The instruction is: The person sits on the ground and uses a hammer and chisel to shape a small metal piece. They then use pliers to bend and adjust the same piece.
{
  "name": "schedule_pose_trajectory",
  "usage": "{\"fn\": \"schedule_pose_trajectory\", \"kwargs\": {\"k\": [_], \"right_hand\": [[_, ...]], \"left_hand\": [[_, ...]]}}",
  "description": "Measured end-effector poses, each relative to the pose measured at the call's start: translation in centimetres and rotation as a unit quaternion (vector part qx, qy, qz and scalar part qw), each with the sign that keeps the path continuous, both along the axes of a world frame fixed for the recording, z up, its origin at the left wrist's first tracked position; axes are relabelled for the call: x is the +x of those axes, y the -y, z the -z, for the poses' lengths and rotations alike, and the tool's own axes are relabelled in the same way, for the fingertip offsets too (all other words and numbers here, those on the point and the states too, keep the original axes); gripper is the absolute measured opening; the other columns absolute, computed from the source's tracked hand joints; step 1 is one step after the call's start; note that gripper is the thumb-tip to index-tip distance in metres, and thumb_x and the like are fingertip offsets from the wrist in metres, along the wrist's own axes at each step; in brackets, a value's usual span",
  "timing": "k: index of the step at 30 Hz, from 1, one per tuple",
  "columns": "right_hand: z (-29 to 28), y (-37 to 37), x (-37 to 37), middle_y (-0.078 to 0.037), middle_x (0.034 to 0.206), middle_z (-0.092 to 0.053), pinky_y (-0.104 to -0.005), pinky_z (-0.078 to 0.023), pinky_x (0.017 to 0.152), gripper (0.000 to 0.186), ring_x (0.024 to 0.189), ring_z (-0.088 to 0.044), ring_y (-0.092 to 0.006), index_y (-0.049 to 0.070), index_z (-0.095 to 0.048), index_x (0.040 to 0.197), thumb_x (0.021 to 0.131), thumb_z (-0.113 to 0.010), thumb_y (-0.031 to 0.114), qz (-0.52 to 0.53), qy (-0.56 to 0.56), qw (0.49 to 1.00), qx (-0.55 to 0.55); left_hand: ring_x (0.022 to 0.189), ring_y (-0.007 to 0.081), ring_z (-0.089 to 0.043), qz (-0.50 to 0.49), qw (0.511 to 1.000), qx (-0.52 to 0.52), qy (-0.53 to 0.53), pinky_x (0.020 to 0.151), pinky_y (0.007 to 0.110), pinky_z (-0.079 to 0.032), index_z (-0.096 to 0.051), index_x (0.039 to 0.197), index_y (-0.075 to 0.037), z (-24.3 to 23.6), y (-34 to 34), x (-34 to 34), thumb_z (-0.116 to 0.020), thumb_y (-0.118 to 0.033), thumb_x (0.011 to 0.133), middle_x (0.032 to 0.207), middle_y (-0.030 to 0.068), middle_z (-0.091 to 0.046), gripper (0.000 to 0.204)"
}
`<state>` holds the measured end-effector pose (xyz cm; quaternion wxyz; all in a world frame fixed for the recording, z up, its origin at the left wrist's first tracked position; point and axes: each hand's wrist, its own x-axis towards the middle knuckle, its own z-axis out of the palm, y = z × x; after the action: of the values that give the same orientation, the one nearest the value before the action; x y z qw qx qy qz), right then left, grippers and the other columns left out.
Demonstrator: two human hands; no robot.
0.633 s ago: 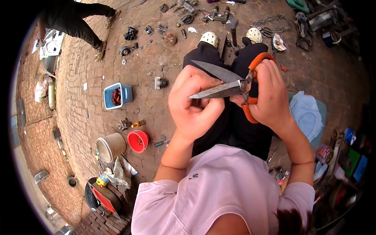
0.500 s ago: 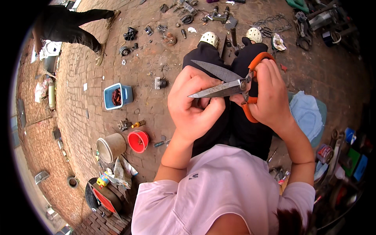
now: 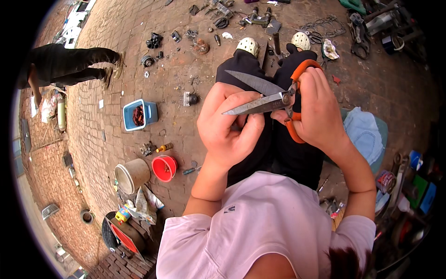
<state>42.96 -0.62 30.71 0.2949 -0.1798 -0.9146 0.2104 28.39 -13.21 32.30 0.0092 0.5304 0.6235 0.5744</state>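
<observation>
A pair of scissors (image 3: 260,104) with orange handles and grey, worn metal blades hangs above my knees, its blades spread apart and pointing left. My right hand (image 3: 319,111) is closed around the orange handles. Curled about the lower blade, my left hand (image 3: 232,125) has its fingertips against the metal near the middle of that blade. The upper blade stands free above the left knuckles. My left fingertips are partly hidden behind the lower blade.
On the brick paving at left stand a blue bin (image 3: 147,111), a red bucket (image 3: 164,168) and a pale bucket (image 3: 132,176). Metal parts (image 3: 154,40) lie scattered ahead. A light blue cloth (image 3: 362,135) is at right, near cluttered tools. Another person (image 3: 69,65) stands at far left.
The other person has moved farther left. My hands and the scissors have shifted very slightly left, with the grip and blade opening much the same.
</observation>
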Motion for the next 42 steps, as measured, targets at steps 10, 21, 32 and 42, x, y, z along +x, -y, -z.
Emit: {"fn": "schedule_pose_trajectory", "kwargs": {"k": [10, 21, 32, 42], "right_hand": [[0.6, 0.3, -0.2, -0.013, 0.088, -0.053, -0.0400, -0.048, 0.073, 0.067, 0.084, -0.056, -0.0324, -0.001, -0.049, 0.101, 0.070, -0.082, 0.049, -0.017, 0.026, 0.998, -0.062], [0.7, 0.4, -0.3, -0.013, 0.090, -0.053, -0.0408, -0.048, 0.076, 0.070, 0.087, -0.055, -0.0326, -0.002, -0.048, 0.102, 0.067, -0.086, 0.045, -0.055, 0.008, 0.995, -0.086], [1.0, 0.1, -0.5, -0.015, 0.095, -0.050, -0.0415, -0.045, 0.073, 0.067, 0.085, -0.051, -0.0330, -0.002, -0.047, 0.103, 0.068, -0.086, 0.040, -0.019, -0.028, 0.999, -0.025], [0.9, 0.4, -0.7, -0.015, 0.096, -0.050, -0.0408, -0.046, 0.073, 0.066, 0.087, -0.051, -0.0326, -0.001, -0.047, 0.105, 0.070, -0.085, 0.039, -0.010, -0.018, 0.999, -0.024]], "left_hand": [[0.054, 0.0080, -0.044, 0.002, 1.000, 0.008, -0.007, 0.049, 0.023, -0.034, -0.068, 0.087, -0.001, 0.1, 0.2, 0.0, -0.067, 0.007, 0.067, 0.080, 0.0044, -0.057, 0.021], [0.070, 0.0207, -0.056, -0.001, 1.000, -0.013, -0.021, 0.062, 0.029, -0.046, -0.066, 0.082, -0.001, -0.4, 0.2, 0.1, -0.064, 0.005, 0.062, 0.080, 0.0082, -0.057, 0.021], [0.069, 0.0198, -0.056, -0.011, 0.998, -0.003, -0.056, 0.061, 0.029, -0.046, -0.067, 0.081, -0.001, -0.9, 0.3, -0.1, -0.065, 0.003, 0.059, 0.079, 0.0080, -0.057, 0.022], [0.070, 0.0196, -0.055, -0.013, 0.999, -0.001, -0.052, 0.062, 0.029, -0.046, -0.066, 0.080, -0.002, -0.7, 0.2, 0.0, -0.065, 0.003, 0.060, 0.079, 0.0075, -0.056, 0.021]]}}
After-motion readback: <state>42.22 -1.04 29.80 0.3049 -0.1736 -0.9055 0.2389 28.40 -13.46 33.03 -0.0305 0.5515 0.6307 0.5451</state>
